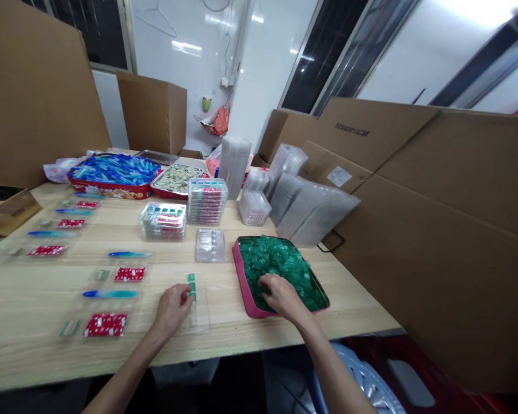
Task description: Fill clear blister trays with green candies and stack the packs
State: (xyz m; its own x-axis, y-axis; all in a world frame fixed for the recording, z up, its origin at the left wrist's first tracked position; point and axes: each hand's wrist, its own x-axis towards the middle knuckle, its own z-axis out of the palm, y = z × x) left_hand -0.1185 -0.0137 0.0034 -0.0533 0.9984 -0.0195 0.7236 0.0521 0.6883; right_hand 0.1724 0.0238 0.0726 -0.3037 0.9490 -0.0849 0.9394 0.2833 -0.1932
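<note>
My left hand (171,309) rests on the wooden table (224,339), fingers curled, pinching small green packets (192,286) set into a clear plastic tray (194,305) that is hard to see. My right hand (281,295) reaches into a pink tin tray (242,282) heaped with green wrapped pieces (280,261); its fingers are bent down among them and what they hold is hidden.
Clear blister trays holding blue pens (110,294) and red packets (106,325) lie in rows at left. Stacks of filled trays (207,201) and empty ones (210,245) stand behind. A red tin of blue pens (112,171) sits far left. Cardboard walls (435,230) close the right side.
</note>
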